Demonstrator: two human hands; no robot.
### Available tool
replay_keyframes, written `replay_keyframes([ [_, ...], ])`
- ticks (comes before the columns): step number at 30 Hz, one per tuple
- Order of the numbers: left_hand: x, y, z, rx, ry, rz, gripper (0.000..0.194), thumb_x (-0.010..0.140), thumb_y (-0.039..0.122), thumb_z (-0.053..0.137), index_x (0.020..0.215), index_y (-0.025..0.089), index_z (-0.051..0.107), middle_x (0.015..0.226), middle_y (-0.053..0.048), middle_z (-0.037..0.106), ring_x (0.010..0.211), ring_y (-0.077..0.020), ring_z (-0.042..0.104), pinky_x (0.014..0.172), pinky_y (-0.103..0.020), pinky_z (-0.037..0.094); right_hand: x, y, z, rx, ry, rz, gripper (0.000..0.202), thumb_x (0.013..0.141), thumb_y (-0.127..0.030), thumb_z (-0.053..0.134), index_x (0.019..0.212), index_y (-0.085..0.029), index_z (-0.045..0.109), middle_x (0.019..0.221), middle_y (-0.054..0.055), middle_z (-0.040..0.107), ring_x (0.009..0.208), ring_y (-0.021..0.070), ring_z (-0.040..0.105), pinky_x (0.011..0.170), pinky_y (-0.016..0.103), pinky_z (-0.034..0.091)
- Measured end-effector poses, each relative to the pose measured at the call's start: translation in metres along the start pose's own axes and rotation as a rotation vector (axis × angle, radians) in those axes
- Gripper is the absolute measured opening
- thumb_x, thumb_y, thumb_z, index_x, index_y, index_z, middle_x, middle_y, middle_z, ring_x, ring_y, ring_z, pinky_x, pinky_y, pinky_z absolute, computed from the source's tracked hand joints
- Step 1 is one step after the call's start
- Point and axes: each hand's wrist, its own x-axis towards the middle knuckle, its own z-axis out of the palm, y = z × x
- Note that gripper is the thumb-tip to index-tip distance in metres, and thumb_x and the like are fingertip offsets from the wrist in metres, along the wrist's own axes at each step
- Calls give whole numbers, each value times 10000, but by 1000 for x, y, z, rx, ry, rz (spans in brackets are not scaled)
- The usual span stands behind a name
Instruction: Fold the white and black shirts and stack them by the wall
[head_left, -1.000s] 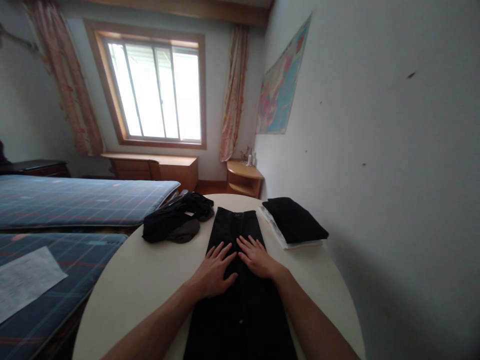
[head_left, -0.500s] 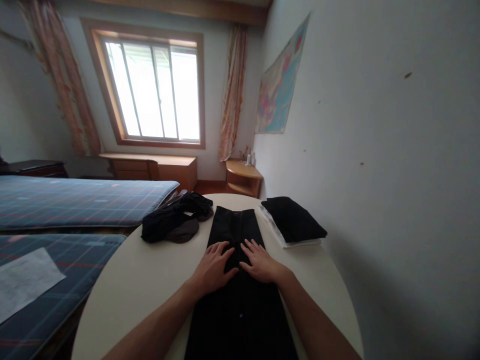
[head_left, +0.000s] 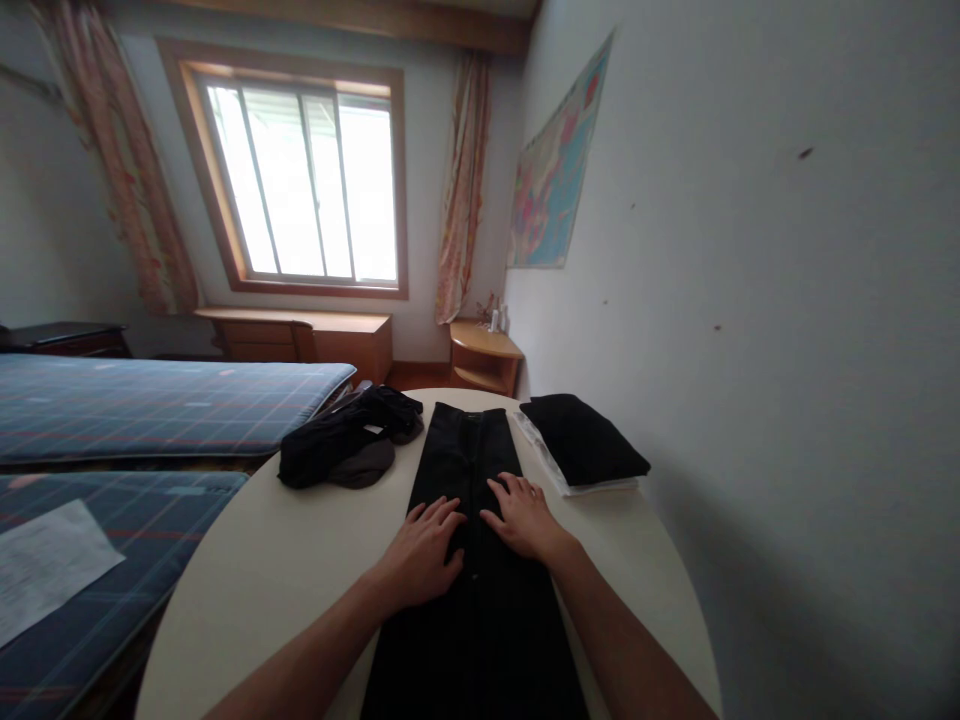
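A long black garment lies flat down the middle of the round cream table, its far end near the table's back edge. My left hand rests on its left part, fingers spread and holding nothing. On the right part lies my right hand, a little farther up the cloth, with its fingers apart too. To the back right sits a folded black cloth on something white. A crumpled dark pile of clothing is at the back left.
Two plaid mattresses lie left of the table, the nearer one bearing a paper sheet. A white wall runs along the right. Beyond the table stand a low wooden desk and a corner shelf.
My left hand has slid slightly toward me on the cloth, and my right hand has shifted a little to the right. The garment's far end now lies slightly farther away.
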Motion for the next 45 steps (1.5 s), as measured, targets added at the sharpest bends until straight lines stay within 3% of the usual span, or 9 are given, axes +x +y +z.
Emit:
replay_keyframes([
  [4, 14, -4, 1, 35, 83, -29, 448, 895, 351, 525, 1326, 232, 556, 1444, -112, 481, 1334, -301, 437, 1100, -469, 337, -14, -2, -7, -15, -148, 8, 689, 915, -505, 437, 1490, -129, 379, 1555, 183, 314, 1412, 362, 293, 1137, 535, 207],
  [9, 17, 4, -8, 27, 150, -107, 254, 889, 303, 525, 1094, 201, 634, 1077, -95, 648, 1020, -259, 600, 950, -410, 445, -9, -1, -2, 30, -217, 33, 728, 947, -551, 328, 1548, -151, 233, 1617, 126, 160, 1481, 322, 145, 1171, 551, 98],
  [13, 6, 3, -9, -18, 119, -17, 318, 835, 249, 544, 1144, 208, 610, 1269, -91, 616, 1206, -269, 530, 1110, -458, 320, 4, 8, 7, 60, -120, 2, 684, 967, -564, 287, 1544, -199, 247, 1623, 85, 148, 1495, 283, 92, 1180, 542, 26],
  [16, 1, -4, -4, -10, 61, 20, 487, 801, 241, 567, 1287, 213, 571, 1475, -91, 458, 1364, -287, 389, 1160, -461, 266, 6, 11, 9, 49, -11, 11, 615, 964, -543, 346, 1483, -213, 382, 1600, 101, 244, 1478, 290, 171, 1177, 534, 47],
  [20, 4, -15, 3, 1, 43, 18, 513, 867, 306, 538, 1378, 264, 523, 1496, -81, 428, 1386, -286, 361, 1157, -468, 279, -4, 2, 3, 45, 120, -17, 478, 916, -547, 466, 1185, -184, 621, 1452, 143, 473, 1375, 291, 368, 1149, 483, 186],
  [23, 10, -19, 7, 2, 76, 14, 495, 894, 341, 533, 1383, 268, 516, 1475, -86, 448, 1370, -281, 381, 1156, -477, 273, -12, -9, -4, 55, 60, -90, 446, 833, -577, 570, 994, -174, 676, 1396, 153, 524, 1330, 312, 412, 1122, 467, 246],
  [31, 8, -11, -2, -26, 161, 3, 385, 851, 359, 618, 1207, 219, 582, 1284, -96, 575, 1214, -276, 503, 1098, -451, 331, -13, -12, -12, 98, 14, -140, 201, 804, -313, 574, 832, -189, 729, 1399, 109, 548, 1331, 268, 424, 1089, 400, 301],
  [41, 4, -18, -1, -40, 108, 56, 363, 856, 399, 630, 1167, 222, 565, 1349, -90, 538, 1292, -280, 449, 1137, -469, 266, -15, -10, -16, 196, 1, -213, 309, 845, -490, 610, 882, -194, 690, 1388, 114, 550, 1279, 278, 490, 1054, 380, 380],
  [45, 11, -19, -1, 11, 151, -33, 305, 864, 405, 633, 1105, 222, 588, 1274, -89, 559, 1207, -273, 506, 1054, -433, 350, -19, -9, -24, 248, -54, -240, 359, 865, -485, 584, 1045, -193, 691, 1328, 111, 591, 1215, 254, 553, 1056, 349, 398],
])
